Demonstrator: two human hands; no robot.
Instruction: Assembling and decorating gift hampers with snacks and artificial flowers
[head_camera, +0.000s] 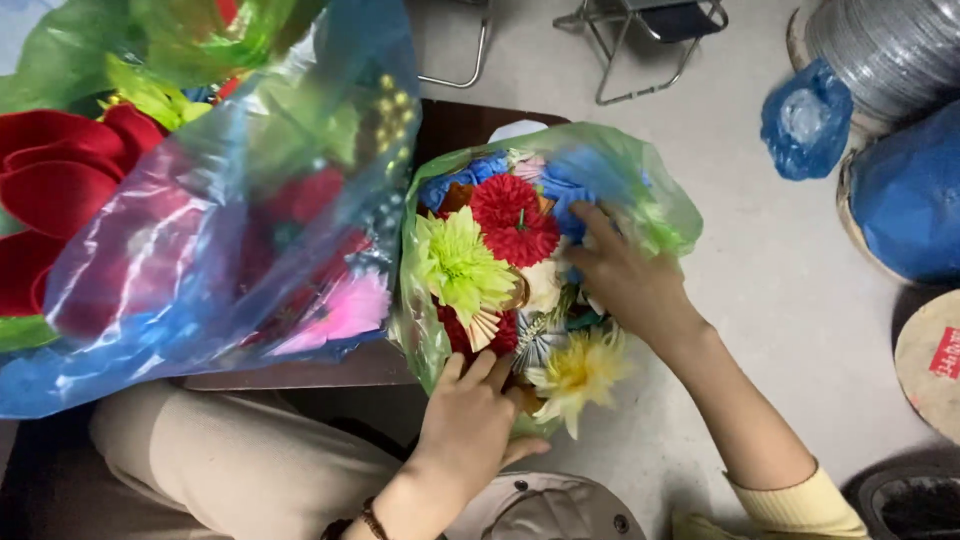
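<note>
Hands deep in green plastic bag (668, 205) of paper flowers on floor. Left hand (472, 415) flat against near edge, fingers loose; right hand (625, 280) spread over blooms, clamping nothing. Risk: thin plastic tearing, yellow flower (578, 372) slipping out, petals crushed by pressing.

left hand (470, 425): fingertips buried among paper flowers (505, 270), grip unclear | right hand (625, 280): fingertips hidden under green plastic bag (650, 200) | large blue bag (200, 260): cut by top and left edges, contents blurred | folding chair (650, 30), wire spool (885, 50): cropped at top edge
</note>
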